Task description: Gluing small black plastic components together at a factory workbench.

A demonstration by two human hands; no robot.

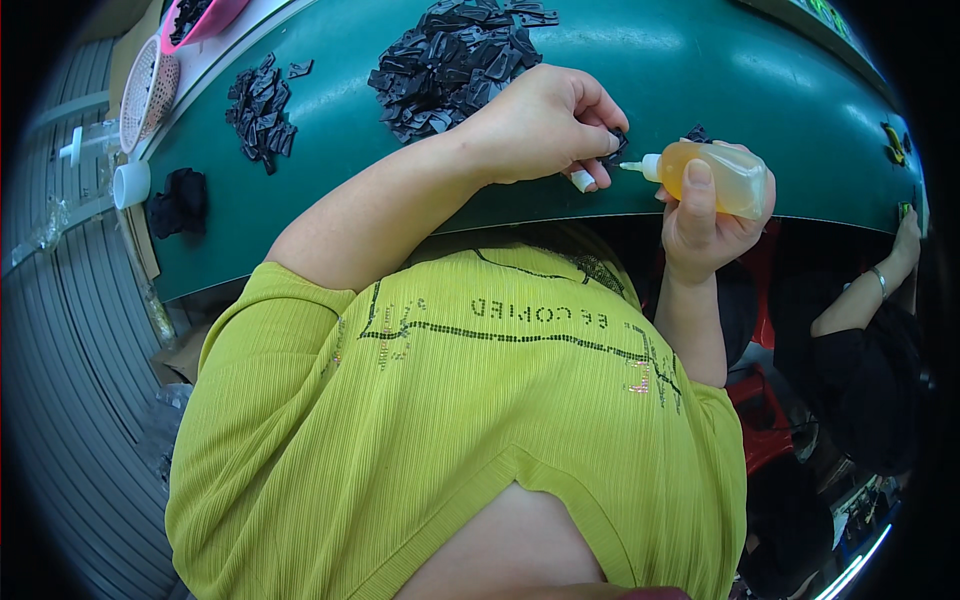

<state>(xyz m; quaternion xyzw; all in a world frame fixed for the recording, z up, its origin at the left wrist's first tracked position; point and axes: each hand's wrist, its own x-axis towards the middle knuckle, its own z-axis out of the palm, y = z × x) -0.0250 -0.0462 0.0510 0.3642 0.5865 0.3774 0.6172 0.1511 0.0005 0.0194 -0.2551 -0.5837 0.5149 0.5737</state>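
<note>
My left hand [545, 120] pinches a small flat black plastic piece [619, 143] between thumb and fingers, above the green table [340, 195]. White tape [582, 181] wraps one of its fingertips. In my right hand [700, 232] is a soft squeeze bottle [722, 178] with amber liquid, lying tilted with its narrow white nozzle pointing left. The tip is close to the black piece; I cannot tell whether they touch. Beyond my left wrist is a large heap of similar black pieces [450, 70]. More black bits [697, 133] show just behind the bottle.
A smaller pile of black pieces [262, 110] lies to the left. Along the left edge are a pink basket [205, 22], a pale basket [150, 95], a white cup [131, 185] and a black cloth [178, 203]. Another person's arm [870, 285] and a yellow-handled tool [893, 145] are at right.
</note>
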